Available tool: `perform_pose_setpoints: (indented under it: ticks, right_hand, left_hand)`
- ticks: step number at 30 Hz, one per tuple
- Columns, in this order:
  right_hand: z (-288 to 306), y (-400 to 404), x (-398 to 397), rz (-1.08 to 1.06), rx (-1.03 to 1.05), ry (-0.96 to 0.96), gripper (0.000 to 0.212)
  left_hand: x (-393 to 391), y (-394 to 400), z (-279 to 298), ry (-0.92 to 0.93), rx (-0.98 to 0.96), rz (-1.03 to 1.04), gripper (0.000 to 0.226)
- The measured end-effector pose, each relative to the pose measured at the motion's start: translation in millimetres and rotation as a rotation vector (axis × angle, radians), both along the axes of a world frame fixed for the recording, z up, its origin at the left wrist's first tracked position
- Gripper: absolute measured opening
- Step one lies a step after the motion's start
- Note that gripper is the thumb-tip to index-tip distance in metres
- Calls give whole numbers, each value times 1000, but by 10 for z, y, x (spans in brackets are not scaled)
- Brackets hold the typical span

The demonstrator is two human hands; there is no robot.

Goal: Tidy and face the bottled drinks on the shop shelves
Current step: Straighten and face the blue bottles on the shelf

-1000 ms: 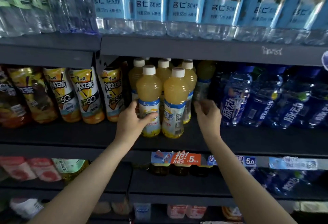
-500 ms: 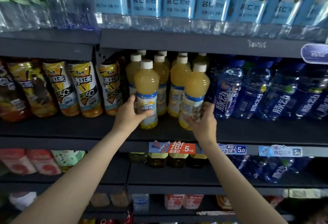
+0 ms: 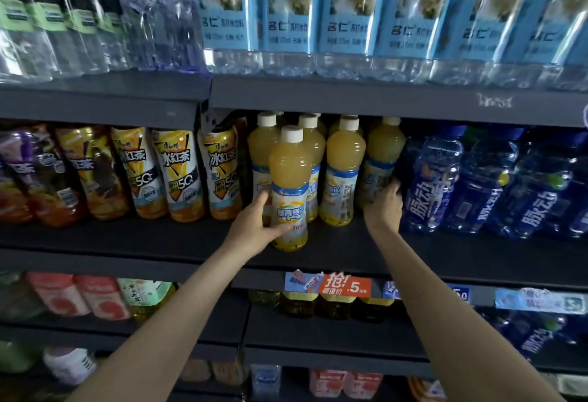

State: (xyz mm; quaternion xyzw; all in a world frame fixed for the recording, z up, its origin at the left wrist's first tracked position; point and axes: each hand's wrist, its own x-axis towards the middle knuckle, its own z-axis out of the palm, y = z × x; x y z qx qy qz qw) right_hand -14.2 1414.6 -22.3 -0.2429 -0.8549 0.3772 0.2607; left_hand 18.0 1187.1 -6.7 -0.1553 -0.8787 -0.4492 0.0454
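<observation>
Several yellow juice bottles with white caps stand on the dark middle shelf (image 3: 334, 252). My left hand (image 3: 254, 225) grips the front juice bottle (image 3: 290, 178) low on its label; it stands upright ahead of the others. My right hand (image 3: 381, 204) grips the lower part of the rightmost juice bottle (image 3: 381, 153), set back beside the blue bottles. Between them stands another juice bottle (image 3: 342, 166), with more behind.
Iced tea bottles (image 3: 178, 172) fill the shelf to the left, blue drink bottles (image 3: 436, 178) to the right. Water bottles with light blue labels (image 3: 343, 13) line the shelf above. Price tags (image 3: 345, 284) hang on the shelf edge; more drinks stand on the lower shelves.
My right hand took a front-row juice bottle, carried it right and set it further back beside the blue bottles. My left hand stayed on the front bottle.
</observation>
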Motion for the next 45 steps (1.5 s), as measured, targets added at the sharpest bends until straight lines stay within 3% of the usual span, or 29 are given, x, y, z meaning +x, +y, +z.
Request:
perform_pose_setpoints:
  ticks: [4,7,9,11,16,33,36,39,42,45]
  right_hand:
    - [-14,58,398,155,171,297,55]
    - [60,225,637,27,292,428,55]
    - [123,367,703,-117,270,399,65]
    - [128,481,687,-186,225,244,76]
    - [-23,603,597,-115,117,-40,88]
    - [-26,832,677,16,196,-22,86]
    - [33,666,795,-7,331,294,67]
    - [144,373,746,177,360,511,51]
    - [241,10,490,391,262,417,59]
    - [154,-237,231,460,132,255,70]
  left_hand:
    - [43,290,13,-16,11,-87,79]
    - [65,640,47,-16,-25,-127,80]
    - [70,867,55,-10,-26,-157,78]
    - [74,1054,48,0,-25,-169,73]
    - [-2,1418,-7,47,-77,-92,72]
    - [-53,1853,-110,116,-116,50,68]
    - [34,1597,-186,269,7,75,56]
    - [84,1272,-274,332,77,124,50]
    - [129,992,-314,318,85,182,51]
    - [194,764,-316,299,31,247,49]
